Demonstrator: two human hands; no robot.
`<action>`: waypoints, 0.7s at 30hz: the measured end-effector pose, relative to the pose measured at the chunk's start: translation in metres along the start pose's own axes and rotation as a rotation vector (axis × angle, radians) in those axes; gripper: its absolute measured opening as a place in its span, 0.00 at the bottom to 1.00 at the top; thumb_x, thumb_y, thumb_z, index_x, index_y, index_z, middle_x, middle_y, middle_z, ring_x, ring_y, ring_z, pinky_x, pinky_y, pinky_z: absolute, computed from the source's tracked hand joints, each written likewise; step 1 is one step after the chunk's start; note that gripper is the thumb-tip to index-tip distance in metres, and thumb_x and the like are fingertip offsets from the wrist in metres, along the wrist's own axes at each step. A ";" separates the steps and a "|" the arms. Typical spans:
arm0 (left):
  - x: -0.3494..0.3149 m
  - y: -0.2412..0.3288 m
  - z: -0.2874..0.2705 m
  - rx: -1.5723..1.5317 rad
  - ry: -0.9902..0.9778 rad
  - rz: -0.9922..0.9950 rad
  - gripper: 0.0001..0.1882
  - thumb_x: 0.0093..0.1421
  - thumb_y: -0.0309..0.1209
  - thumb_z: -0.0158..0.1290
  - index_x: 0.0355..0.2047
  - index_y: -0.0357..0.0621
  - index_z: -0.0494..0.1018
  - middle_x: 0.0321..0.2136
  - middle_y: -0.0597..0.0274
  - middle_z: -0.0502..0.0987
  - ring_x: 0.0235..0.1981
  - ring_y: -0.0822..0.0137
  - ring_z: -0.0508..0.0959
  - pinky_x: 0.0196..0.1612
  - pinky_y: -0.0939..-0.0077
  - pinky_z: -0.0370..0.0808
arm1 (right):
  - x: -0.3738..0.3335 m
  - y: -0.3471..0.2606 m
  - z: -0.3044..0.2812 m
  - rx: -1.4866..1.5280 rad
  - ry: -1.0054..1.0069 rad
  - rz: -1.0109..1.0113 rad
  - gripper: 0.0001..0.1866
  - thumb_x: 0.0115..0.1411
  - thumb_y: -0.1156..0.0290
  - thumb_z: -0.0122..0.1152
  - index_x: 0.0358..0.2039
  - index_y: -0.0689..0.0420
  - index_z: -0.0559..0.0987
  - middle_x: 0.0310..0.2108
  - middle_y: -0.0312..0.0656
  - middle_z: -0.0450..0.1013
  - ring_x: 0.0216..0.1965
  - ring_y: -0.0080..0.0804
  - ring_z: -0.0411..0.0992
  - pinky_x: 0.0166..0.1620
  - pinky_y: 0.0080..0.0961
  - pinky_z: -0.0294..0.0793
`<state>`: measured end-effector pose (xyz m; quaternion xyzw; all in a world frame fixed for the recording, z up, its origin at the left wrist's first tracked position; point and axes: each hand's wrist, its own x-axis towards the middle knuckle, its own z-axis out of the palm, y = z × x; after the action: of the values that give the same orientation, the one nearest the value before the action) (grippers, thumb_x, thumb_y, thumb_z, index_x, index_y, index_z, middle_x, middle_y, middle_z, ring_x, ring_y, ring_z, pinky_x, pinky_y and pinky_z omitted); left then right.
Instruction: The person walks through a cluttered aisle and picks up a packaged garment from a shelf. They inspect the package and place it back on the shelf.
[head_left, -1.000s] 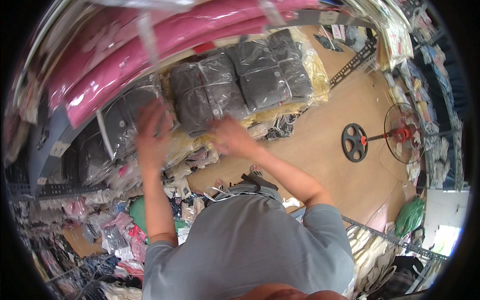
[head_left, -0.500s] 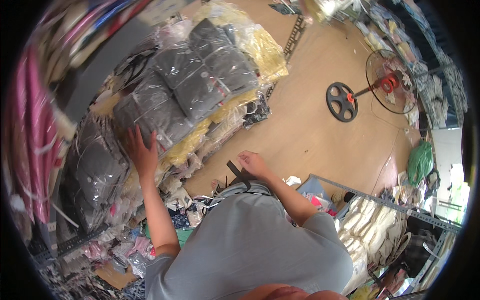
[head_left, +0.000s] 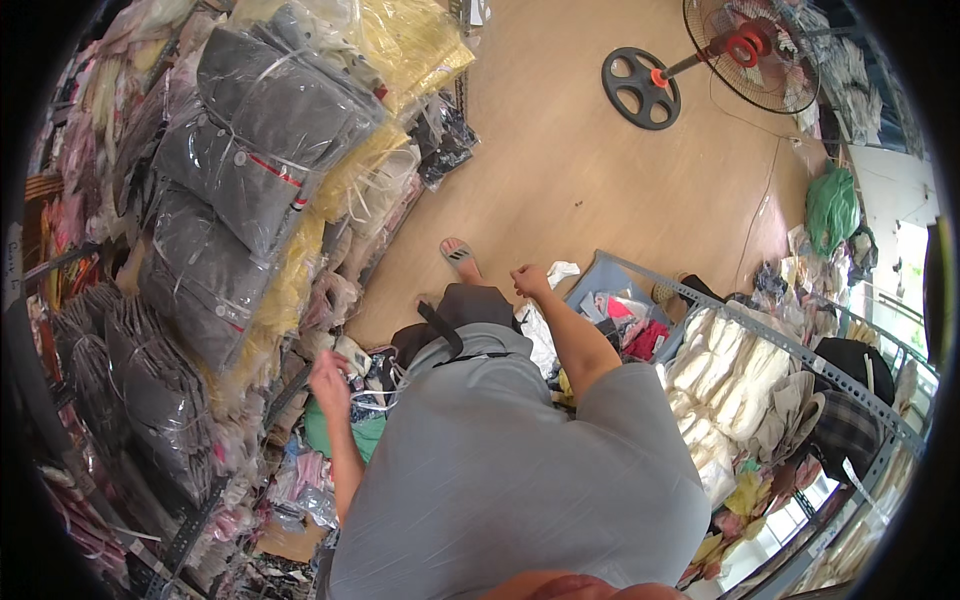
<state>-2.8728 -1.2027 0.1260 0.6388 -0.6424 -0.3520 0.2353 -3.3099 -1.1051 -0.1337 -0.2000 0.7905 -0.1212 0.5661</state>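
Bundles point(head_left: 232, 188), grey | row's long axis upper-right to lower-left | left hand point(head_left: 329, 382), right hand point(head_left: 530, 282): fingers bent, can't tell grip

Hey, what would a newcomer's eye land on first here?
Probably the grey bundles in clear plastic, piled at upper left, with the left hand to their lower right. Next, perhaps, the fan with its red hub, at upper right. Near the middle, the right hand is just left of a grey bin holding colourful items.
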 end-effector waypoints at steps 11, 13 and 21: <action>-0.183 -0.268 0.033 -0.448 -0.238 -1.177 0.20 0.64 0.47 0.52 0.49 0.47 0.71 0.44 0.61 0.78 0.41 0.64 0.79 0.42 0.65 0.74 | -0.046 0.017 0.016 0.203 0.078 -0.079 0.20 0.61 0.55 0.59 0.34 0.63 0.79 0.21 0.44 0.76 0.18 0.28 0.74 0.19 0.25 0.72; -0.154 -0.242 0.046 -0.560 -0.110 -1.045 0.19 0.65 0.47 0.51 0.47 0.47 0.72 0.40 0.63 0.78 0.40 0.67 0.79 0.38 0.70 0.74 | -0.063 0.020 0.012 0.032 0.068 -0.088 0.20 0.60 0.54 0.60 0.34 0.62 0.81 0.22 0.44 0.78 0.20 0.29 0.76 0.22 0.27 0.74; -0.097 -0.203 0.089 -0.784 -0.096 -0.893 0.31 0.66 0.60 0.38 0.47 0.46 0.72 0.31 0.61 0.79 0.30 0.70 0.78 0.31 0.74 0.73 | -0.086 0.022 -0.019 -0.111 0.134 -0.155 0.17 0.57 0.58 0.60 0.31 0.62 0.81 0.20 0.43 0.78 0.18 0.27 0.74 0.23 0.26 0.75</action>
<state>-2.7996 -1.0806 -0.0697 0.6959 -0.1435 -0.6564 0.2536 -3.3076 -1.0471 -0.0634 -0.2831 0.8143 -0.1337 0.4888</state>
